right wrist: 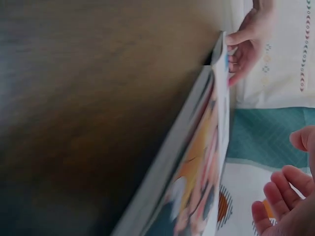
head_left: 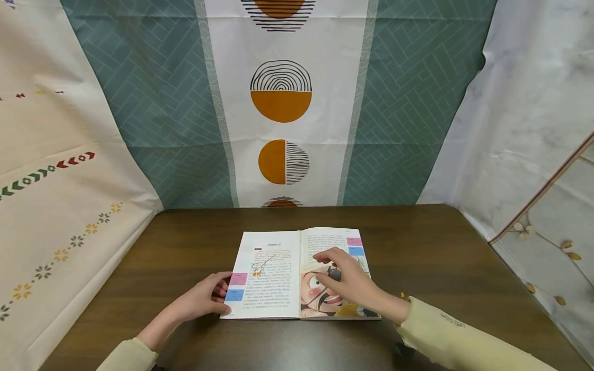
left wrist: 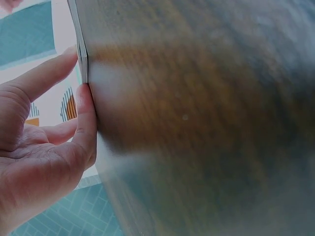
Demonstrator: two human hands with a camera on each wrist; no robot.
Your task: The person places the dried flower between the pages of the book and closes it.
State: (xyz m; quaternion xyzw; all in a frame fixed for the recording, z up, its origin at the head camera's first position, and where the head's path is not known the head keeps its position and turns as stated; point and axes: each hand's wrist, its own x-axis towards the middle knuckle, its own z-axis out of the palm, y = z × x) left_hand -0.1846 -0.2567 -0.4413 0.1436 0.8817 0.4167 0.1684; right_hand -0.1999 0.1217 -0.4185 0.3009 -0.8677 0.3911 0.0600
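An open book [head_left: 283, 257] lies flat on the table, with printed text on its left page and a cartoon face [head_left: 317, 296] on the lower right page. At the book's left edge, my left hand [head_left: 199, 299] holds the border. Its thumb rests on the page near the lower corner, and its other fingers curl beside the edge, as the left wrist view shows on the hand [left wrist: 49, 132]. My right hand [head_left: 348, 281] hovers over the right page, fingers loosely bent and holding nothing. In the right wrist view, that hand [right wrist: 293, 191] is apart from the paper.
The dark wooden table [head_left: 195, 232] extends around the book. Behind it hangs a patterned curtain [head_left: 283, 103] in green and white. Pale cloths, one embroidered [head_left: 69, 206] and one marbled [head_left: 533, 103], border the left and right sides.
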